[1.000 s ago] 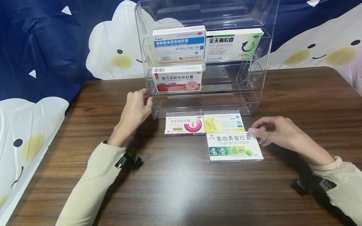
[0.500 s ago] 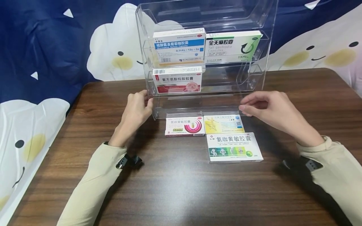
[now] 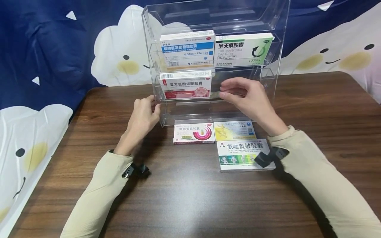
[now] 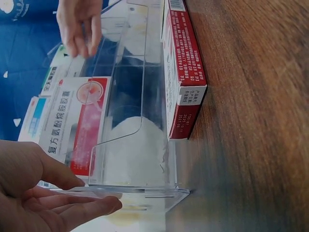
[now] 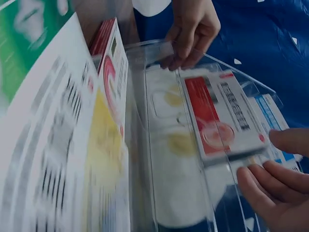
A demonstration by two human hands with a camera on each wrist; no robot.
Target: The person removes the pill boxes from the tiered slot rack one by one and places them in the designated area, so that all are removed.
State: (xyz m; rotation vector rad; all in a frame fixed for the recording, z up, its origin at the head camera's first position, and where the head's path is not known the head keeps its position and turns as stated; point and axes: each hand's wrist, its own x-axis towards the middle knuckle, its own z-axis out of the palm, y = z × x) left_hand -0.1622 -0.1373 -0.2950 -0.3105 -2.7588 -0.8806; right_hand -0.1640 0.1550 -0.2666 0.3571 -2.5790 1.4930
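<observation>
Red-banded box (image 3: 186,86) faces outward, long axis crosswise; right hand (image 3: 250,98) parted, left hand (image 3: 144,112) gripping rack (image 3: 190,117).

Head view: bright, fairly even, light from above. Glare patch low centre on the table (image 3: 178,215); soft shadows along the inner sides of the left sleeve (image 3: 95,195) and right sleeve (image 3: 324,185). Clear rack (image 3: 190,116) shows thin highlights along its edges. Yellow box (image 3: 234,131) a bit washed out. Large print readable, fine print not. Left wrist: well lit, table grain soft, pale sheen near bottom. Right wrist: dimmest of the 3, bluish cast; green-and-white box (image 5: 53,130) up close badly blurred, red-and-white box (image 5: 227,116) crisper.
</observation>
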